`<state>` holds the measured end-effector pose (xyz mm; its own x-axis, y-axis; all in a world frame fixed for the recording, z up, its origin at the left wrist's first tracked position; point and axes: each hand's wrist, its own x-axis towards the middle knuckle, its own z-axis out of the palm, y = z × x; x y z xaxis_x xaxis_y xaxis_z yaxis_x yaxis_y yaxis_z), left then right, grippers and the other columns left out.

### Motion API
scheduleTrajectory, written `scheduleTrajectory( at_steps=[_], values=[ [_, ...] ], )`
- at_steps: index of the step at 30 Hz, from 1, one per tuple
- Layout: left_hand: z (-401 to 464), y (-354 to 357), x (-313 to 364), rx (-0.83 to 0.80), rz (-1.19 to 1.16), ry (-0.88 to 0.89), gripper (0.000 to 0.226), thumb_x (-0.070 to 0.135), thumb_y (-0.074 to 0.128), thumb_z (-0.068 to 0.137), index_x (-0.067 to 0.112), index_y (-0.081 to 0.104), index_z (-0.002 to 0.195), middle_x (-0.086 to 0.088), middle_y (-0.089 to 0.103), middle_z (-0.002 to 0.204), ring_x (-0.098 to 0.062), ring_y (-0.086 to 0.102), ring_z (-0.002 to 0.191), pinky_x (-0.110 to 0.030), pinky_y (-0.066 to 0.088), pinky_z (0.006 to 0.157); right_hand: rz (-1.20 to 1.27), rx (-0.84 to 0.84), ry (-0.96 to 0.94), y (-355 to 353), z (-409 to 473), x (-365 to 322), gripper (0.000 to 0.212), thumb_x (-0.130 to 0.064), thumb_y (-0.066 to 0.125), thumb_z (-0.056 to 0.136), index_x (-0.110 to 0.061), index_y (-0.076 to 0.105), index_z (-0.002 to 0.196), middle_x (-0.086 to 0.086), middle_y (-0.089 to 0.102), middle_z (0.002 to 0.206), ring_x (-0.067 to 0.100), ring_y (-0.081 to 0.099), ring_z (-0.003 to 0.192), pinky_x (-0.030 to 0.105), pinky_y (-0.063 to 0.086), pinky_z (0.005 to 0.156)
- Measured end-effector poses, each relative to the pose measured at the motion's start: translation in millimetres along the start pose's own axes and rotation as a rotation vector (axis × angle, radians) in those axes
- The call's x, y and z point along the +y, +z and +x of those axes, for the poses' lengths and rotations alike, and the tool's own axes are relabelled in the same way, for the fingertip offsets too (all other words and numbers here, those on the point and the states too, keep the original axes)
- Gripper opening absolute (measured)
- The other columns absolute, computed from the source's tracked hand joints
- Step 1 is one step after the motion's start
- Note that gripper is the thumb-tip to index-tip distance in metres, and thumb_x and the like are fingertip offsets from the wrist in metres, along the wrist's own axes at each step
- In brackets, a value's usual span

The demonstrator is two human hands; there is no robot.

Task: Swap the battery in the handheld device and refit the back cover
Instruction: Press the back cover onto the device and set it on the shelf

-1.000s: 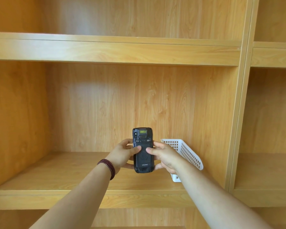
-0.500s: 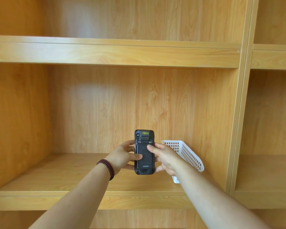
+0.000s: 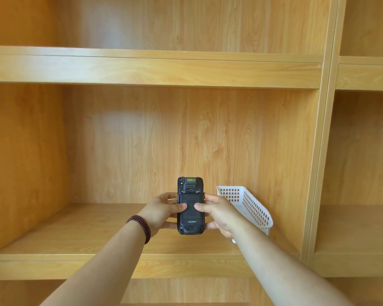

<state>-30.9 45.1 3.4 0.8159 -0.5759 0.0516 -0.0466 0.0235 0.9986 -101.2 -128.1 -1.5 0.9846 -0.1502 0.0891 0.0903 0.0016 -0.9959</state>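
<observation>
A black handheld device [image 3: 190,217] stands upright in the air above the shelf, its back side toward me, with a small yellow-green window at its top and a white logo low on the back cover. My left hand [image 3: 159,214] grips its left edge, thumb pressed on the cover. My right hand [image 3: 219,213] grips the right edge, thumb also on the cover. The back cover sits on the device. No loose battery is in view.
A white perforated plastic basket [image 3: 250,206] lies tilted on the wooden shelf board [image 3: 75,235], just right of my right hand, against the back panel. An upright divider [image 3: 318,173] bounds the compartment on the right. Another shelf [image 3: 142,69] runs overhead.
My right thumb has slid down from the top of the cover to its middle, level with my left thumb. The device stays upright in both hands.
</observation>
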Motion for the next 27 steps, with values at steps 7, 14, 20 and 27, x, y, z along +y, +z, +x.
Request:
scheduleTrajectory(
  at_steps=[7,14,20,27],
  values=[
    [7.7,0.4,2.4,0.128,-0.014,-0.098,0.034,0.009,0.075,0.082,0.001,0.064,0.113,-0.014,0.075,0.101,-0.027,0.074,0.089,-0.034,0.060,0.062,-0.003,0.125,0.044,6.3,10.3,6.0,0.031,-0.012,0.066,0.092,-0.006,0.065,0.122,0.008,0.073,0.107,0.018,0.070,0.093,0.033,0.061,0.061],
    [30.5,5.7,-0.9,0.305,0.004,-0.154,0.034,0.002,0.072,0.084,-0.006,0.061,0.115,-0.023,0.069,0.110,-0.035,0.070,0.092,-0.040,0.060,0.070,-0.146,0.238,0.118,15.3,36.7,13.5,0.025,-0.015,0.067,0.092,-0.001,0.064,0.113,0.006,0.068,0.089,0.028,0.069,0.087,0.045,0.058,0.090],
    [50.1,0.6,-18.6,0.379,0.124,-0.184,0.027,0.009,0.076,0.081,-0.002,0.066,0.104,-0.020,0.070,0.104,-0.034,0.070,0.095,-0.047,0.058,0.084,-0.255,0.282,0.179,19.7,58.8,27.4,0.020,-0.017,0.071,0.087,-0.003,0.063,0.097,0.011,0.071,0.093,0.034,0.072,0.088,0.048,0.059,0.087],
    [68.6,-2.0,-36.0,0.446,0.271,-0.198,0.018,0.021,0.077,0.080,0.012,0.065,0.072,-0.013,0.074,0.091,-0.030,0.073,0.088,-0.042,0.059,0.084,-0.374,0.336,0.222,18.2,81.2,42.6,0.034,-0.029,0.075,0.081,-0.006,0.069,0.105,0.011,0.074,0.099,0.031,0.073,0.086,0.037,0.059,0.080]
  ],
)
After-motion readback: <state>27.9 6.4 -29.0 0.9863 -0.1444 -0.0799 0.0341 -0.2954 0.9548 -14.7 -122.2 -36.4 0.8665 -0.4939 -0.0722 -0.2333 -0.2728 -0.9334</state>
